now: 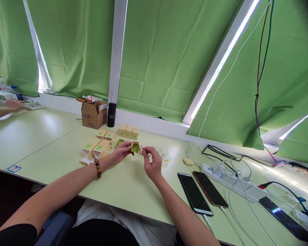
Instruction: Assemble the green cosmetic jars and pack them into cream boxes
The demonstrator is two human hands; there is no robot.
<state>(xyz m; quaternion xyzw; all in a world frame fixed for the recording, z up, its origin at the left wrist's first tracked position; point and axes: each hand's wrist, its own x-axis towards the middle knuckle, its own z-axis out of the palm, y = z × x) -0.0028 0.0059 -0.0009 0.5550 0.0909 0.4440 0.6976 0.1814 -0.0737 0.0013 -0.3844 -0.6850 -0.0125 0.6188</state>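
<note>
A small green square case [135,147] is in the fingers of my left hand [121,152], its hollow side turned toward me. Close by on the right, my right hand [153,164] pinches a tiny pale item [141,150] too small to name. Another green piece [120,141] lies behind my left hand. Clear plastic cups [165,155] with yellowish bits stand just beyond my right hand, which partly hides them. Several opened kraft-paper boxes [99,149] with green labels lie to the left of my left hand.
Three small kraft boxes [128,132] stand in a row behind. A brown carton [93,114] and a black tumbler [111,115] are near the wall. Phones [195,194], a power strip [231,181] and cables fill the right. A co-worker's hand [14,104] is far left.
</note>
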